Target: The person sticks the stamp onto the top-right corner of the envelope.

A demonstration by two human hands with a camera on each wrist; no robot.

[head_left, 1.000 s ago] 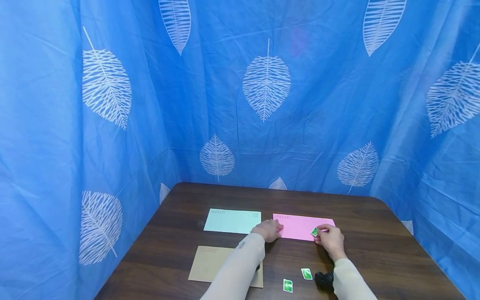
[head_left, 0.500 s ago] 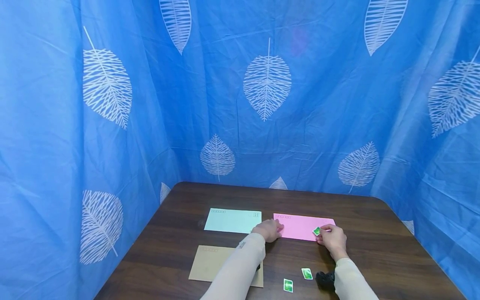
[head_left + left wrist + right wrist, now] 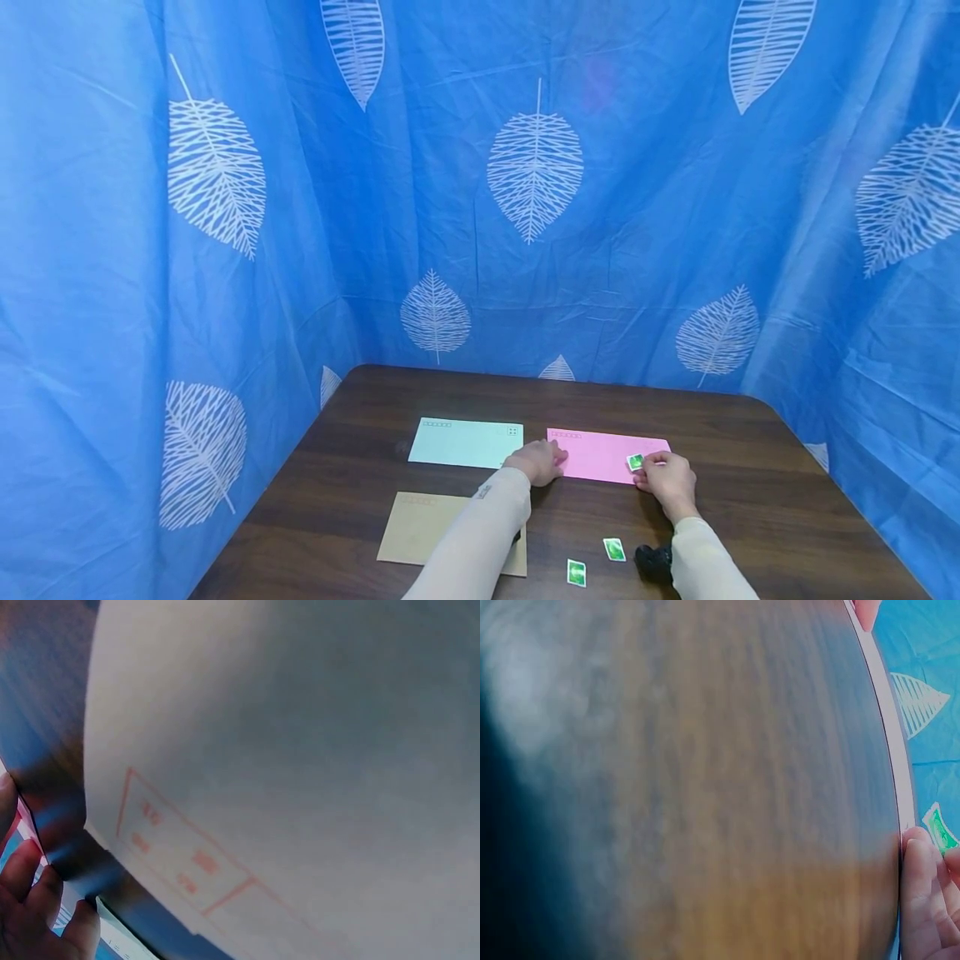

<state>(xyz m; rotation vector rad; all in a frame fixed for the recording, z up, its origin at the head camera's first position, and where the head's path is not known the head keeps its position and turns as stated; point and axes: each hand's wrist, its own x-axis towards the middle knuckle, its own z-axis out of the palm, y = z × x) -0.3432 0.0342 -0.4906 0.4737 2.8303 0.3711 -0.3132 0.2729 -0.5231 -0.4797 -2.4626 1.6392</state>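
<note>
Bare hands work over a pink envelope [image 3: 596, 454] lying flat on a dark wood desk [image 3: 360, 454]. At its left end, the left hand [image 3: 536, 461] touches the paper, apparently to keep it from sliding. Its fingers are slightly spread and bent; whether they press or pinch the edge cannot be told. Opposite, the right hand [image 3: 667, 482] pinches a green stamp [image 3: 635, 462] between thumb and fingers, holding it by one side, which seems meant to leave its face uncovered and its position easy to judge. The stamp is over the envelope's right part; whether it meets the paper is unclear. Two loose stamps [image 3: 614, 549] sit near the right sleeve [image 3: 708, 557], probably placed there for easy reach. A mint envelope [image 3: 461, 442] lies to the left, and a brown envelope [image 3: 420, 529] nearer the person is partly hidden by the left sleeve [image 3: 480, 533], both seemingly set aside to give the pink one room.
</note>
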